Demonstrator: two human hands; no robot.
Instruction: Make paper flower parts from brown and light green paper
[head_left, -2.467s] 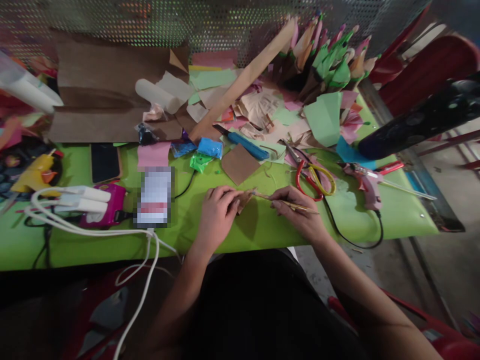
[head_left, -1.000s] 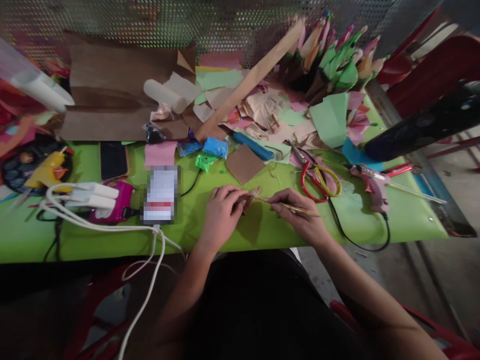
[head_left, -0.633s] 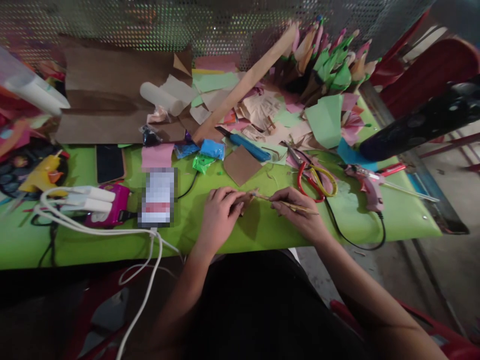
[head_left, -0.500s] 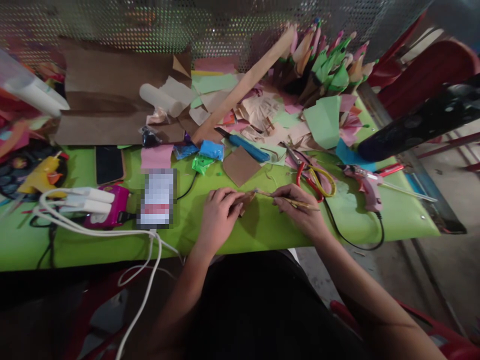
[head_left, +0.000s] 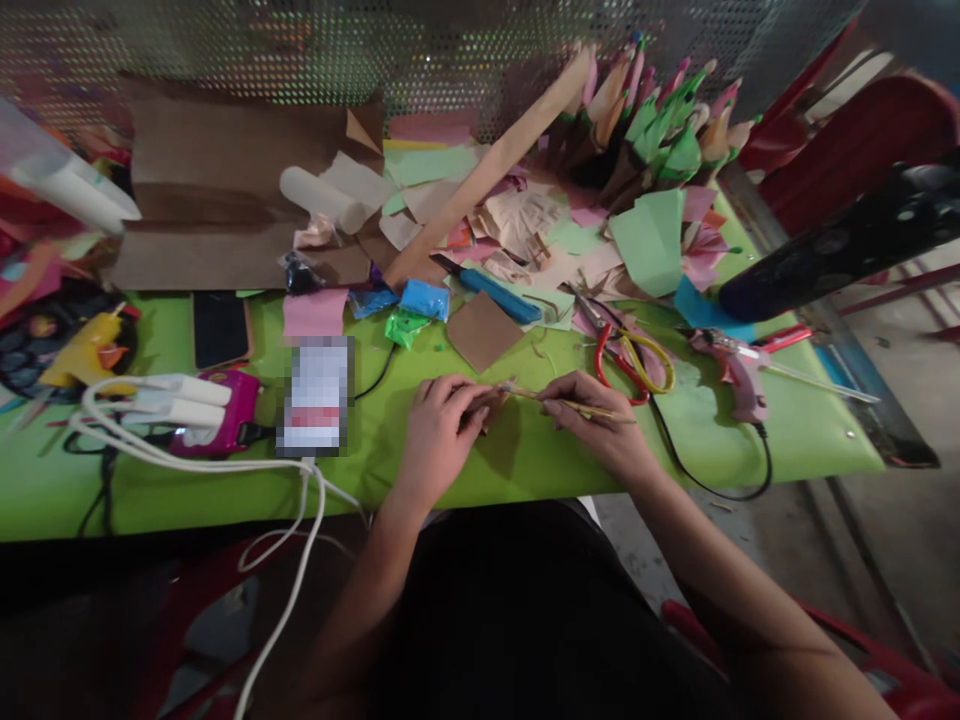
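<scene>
My left hand [head_left: 441,428] rests on the green table [head_left: 525,455] with its fingers closed round a small brown paper piece [head_left: 493,404]. My right hand [head_left: 600,425] pinches a thin wooden stick [head_left: 574,404] that runs from the paper piece out past the fingers to the right. The stick's left tip meets the paper at my left fingertips. A brown paper square [head_left: 481,331] lies just beyond my hands.
Red and yellow scissors [head_left: 634,358] and a pink glue gun [head_left: 739,372] with a black cord lie to the right. A blue knife [head_left: 491,290], paper scraps, paper flowers [head_left: 660,120], a phone [head_left: 220,326], a yellow glue gun [head_left: 86,350] and white cables [head_left: 187,450] crowd the table.
Both hands stay in place at the table's front edge, with small shifts of the fingers on the paper piece and stick. The view wobbles slightly.
</scene>
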